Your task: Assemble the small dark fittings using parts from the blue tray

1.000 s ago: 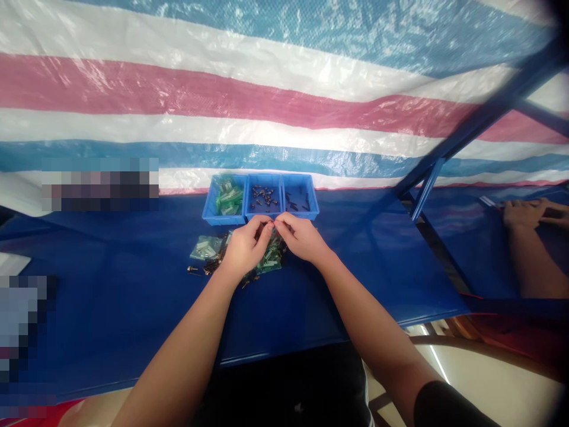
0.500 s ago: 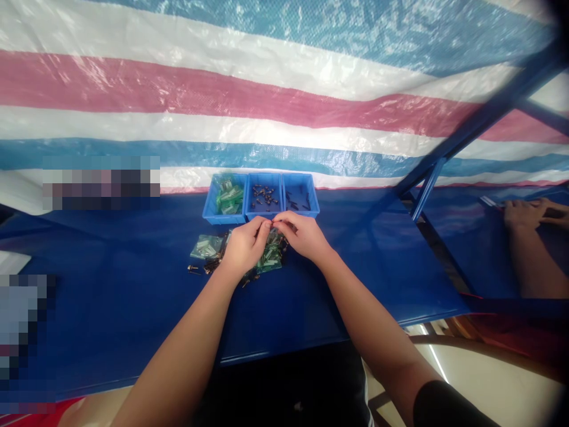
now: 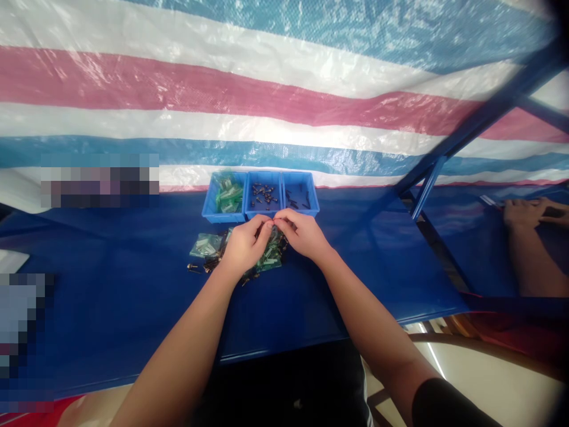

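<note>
My left hand (image 3: 244, 244) and my right hand (image 3: 303, 235) meet fingertip to fingertip above a pile of small hardware. Both are closed in a pinch; what sits between the fingertips is too small and covered to name. Beneath them lie a greenish plastic bag of small metal pieces (image 3: 271, 256) and dark screws (image 3: 212, 263), partly hidden by my left hand. A clear bag with pale pieces (image 3: 207, 245) rests left of my left hand. One loose screw (image 3: 192, 268) lies at the pile's left end.
Just beyond my hands, three blue bins stand side by side: the left bin (image 3: 222, 217) holds green bags, the middle bin (image 3: 254, 208) brassy-dark screws, the right bin (image 3: 311, 211) thin dark pieces. A blue metal frame (image 3: 462, 130) rises at right, near another person's hands (image 3: 524, 213).
My hands stay together over the pile, with only a slight shift of the fingertips. The view has tilted very slightly; bins and pile look the same.
</note>
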A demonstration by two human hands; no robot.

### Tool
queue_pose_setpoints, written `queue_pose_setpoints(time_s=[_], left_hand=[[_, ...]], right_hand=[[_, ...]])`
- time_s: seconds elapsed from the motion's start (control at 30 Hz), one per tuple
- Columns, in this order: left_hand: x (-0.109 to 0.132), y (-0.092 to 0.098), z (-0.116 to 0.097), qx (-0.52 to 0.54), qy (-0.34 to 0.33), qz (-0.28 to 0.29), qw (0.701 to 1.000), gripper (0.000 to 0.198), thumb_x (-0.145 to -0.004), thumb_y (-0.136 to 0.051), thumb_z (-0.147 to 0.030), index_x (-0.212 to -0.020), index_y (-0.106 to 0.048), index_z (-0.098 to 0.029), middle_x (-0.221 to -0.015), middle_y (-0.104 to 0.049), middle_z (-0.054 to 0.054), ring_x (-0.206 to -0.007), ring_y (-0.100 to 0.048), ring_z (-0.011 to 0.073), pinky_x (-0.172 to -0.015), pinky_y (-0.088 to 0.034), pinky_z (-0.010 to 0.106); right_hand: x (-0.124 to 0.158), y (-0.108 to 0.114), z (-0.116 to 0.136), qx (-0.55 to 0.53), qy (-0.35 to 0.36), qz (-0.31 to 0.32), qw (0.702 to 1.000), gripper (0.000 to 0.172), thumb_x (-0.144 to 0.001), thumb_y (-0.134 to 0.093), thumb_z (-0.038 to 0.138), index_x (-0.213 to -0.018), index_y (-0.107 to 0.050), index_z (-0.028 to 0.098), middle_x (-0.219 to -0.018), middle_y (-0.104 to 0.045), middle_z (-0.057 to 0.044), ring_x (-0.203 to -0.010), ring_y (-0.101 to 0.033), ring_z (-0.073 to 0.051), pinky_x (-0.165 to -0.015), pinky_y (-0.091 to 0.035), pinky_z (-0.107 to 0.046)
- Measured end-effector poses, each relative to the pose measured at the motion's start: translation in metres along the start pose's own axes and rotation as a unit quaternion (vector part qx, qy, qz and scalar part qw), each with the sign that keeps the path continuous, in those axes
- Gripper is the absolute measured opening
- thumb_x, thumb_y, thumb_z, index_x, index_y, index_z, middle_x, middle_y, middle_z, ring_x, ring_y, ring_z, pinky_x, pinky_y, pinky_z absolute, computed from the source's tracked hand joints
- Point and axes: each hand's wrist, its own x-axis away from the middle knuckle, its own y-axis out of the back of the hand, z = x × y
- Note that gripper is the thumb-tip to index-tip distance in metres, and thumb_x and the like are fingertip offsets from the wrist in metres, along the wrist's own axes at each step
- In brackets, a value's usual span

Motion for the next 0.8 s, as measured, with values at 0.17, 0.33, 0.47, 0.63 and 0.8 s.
queue_pose_setpoints(time_s=[0.17, 0.33, 0.47, 0.63, 0.8], left_hand=[[-0.0002, 0.0014, -0.0001, -0.042, 0.019, -0.054, 0.997, 0.036, -0.103, -0.042, -0.042, -0.101, -0.069, -0.019, -0.075, -0.068, 0.001, -0.065, -0.061, 0.0142, -0.064, -0.041, 0.024], [-0.0008, 0.0021, -0.0003, -0.058, 0.025, -0.079, 0.995, 0.035, -0.102, -0.043, -0.04, -0.1, -0.07, -0.019, -0.075, -0.071, 0.003, -0.064, -0.063, 0.0147, -0.062, -0.042, 0.024], [-0.0008, 0.0007, -0.0009, -0.062, 0.022, -0.066, 0.996, 0.036, -0.102, -0.043, -0.04, -0.099, -0.071, -0.019, -0.072, -0.07, 0.002, -0.062, -0.063, 0.0148, -0.061, -0.042, 0.024], [-0.0009, 0.0001, -0.0005, -0.061, 0.025, -0.073, 0.995, 0.036, -0.102, -0.043, -0.04, -0.099, -0.072, -0.018, -0.07, -0.07, 0.002, -0.062, -0.063, 0.0145, -0.06, -0.042, 0.024], [-0.0003, 0.0005, -0.0019, -0.051, 0.015, -0.11, 0.993, 0.035, -0.102, -0.044, -0.039, -0.097, -0.072, -0.018, -0.071, -0.069, 0.002, -0.062, -0.062, 0.0131, -0.062, -0.042, 0.023]], right_hand=[[-0.0009, -0.0009, -0.0018, -0.078, -0.046, 0.012, 0.996, 0.024, -0.098, -0.05, 0.042, -0.094, -0.063, 0.022, -0.079, -0.07, 0.001, -0.067, -0.063, -0.013, -0.067, -0.047, -0.025], [-0.0021, -0.0067, -0.0066, -0.112, -0.1, 0.021, 0.988, 0.024, -0.088, -0.065, 0.043, -0.081, -0.066, 0.019, -0.069, -0.068, -0.001, -0.062, -0.064, -0.014, -0.062, -0.051, -0.026], [-0.003, -0.0069, -0.0077, -0.177, -0.151, 0.042, 0.972, 0.023, -0.084, -0.069, 0.041, -0.083, -0.07, 0.018, -0.066, -0.068, -0.001, -0.057, -0.064, -0.014, -0.055, -0.054, -0.025], [-0.0034, -0.0016, -0.008, -0.214, -0.202, 0.135, 0.946, 0.025, -0.079, -0.075, 0.04, -0.076, -0.07, 0.015, -0.066, -0.069, -0.003, -0.048, -0.058, -0.011, -0.041, -0.048, -0.022], [-0.0067, -0.0054, -0.0045, -0.333, -0.175, 0.02, 0.926, 0.033, -0.077, -0.077, 0.044, -0.093, -0.072, 0.015, -0.083, -0.074, -0.007, -0.061, -0.068, -0.015, -0.056, -0.06, -0.028]])
